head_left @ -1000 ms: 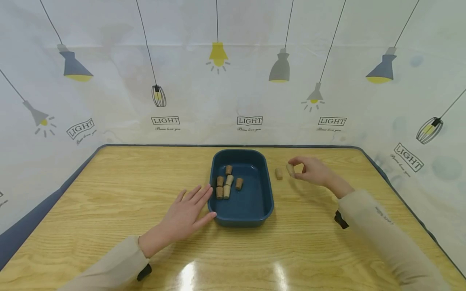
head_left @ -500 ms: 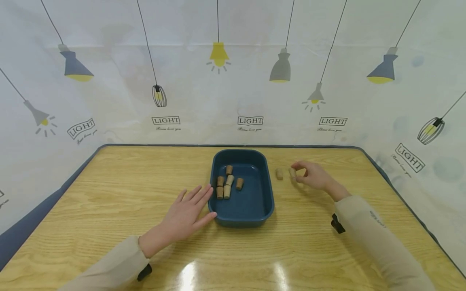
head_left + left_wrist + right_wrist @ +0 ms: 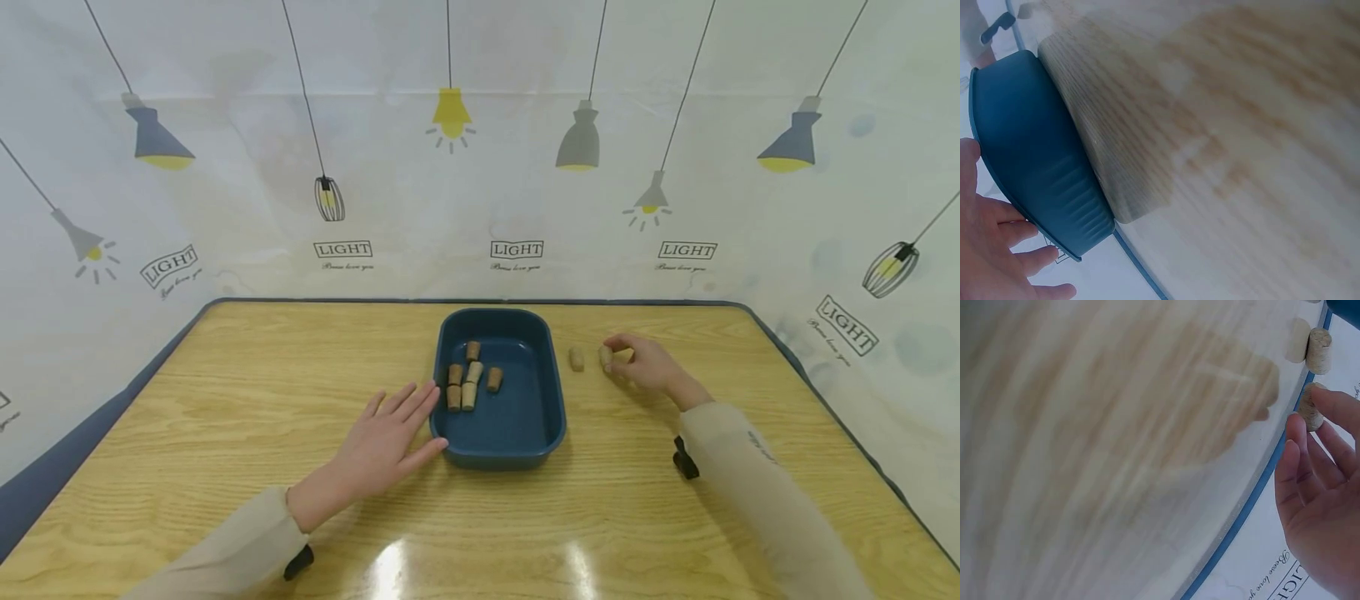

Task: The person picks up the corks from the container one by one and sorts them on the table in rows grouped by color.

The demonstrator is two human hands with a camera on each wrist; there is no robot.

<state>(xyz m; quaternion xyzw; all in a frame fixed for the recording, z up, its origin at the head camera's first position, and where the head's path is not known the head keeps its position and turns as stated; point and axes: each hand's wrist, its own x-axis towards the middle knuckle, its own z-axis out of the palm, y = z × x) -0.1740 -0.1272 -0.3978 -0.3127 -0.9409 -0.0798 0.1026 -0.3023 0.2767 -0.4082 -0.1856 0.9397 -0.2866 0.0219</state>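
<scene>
A dark blue rectangular tub [image 3: 506, 460] stands mid-table with several brown and pale corks, such as a brown cork [image 3: 494, 379], lying in its left half. My left hand [image 3: 382, 442] lies with fingers straight and spread, fingertips at the tub's left rim; the left wrist view shows the fingers [image 3: 1019, 234] along that rim. To the right of the tub, my right hand [image 3: 645, 362] pinches a pale cork [image 3: 606, 359] between thumb and fingers, close over the table. A second pale cork [image 3: 576, 359] stands between that hand and the tub.
The wooden table [image 3: 285, 358] has a dark blue border along its back and sides. Behind it rises a pale backdrop [image 3: 405, 183] printed with hanging lamps. Both sleeves are beige, with a black strap piece [image 3: 684, 458] below the right cuff.
My right hand has shifted slightly right and down with the pinched cork, which now stands more upright. The left hand, the tub and the other corks have stayed put.
</scene>
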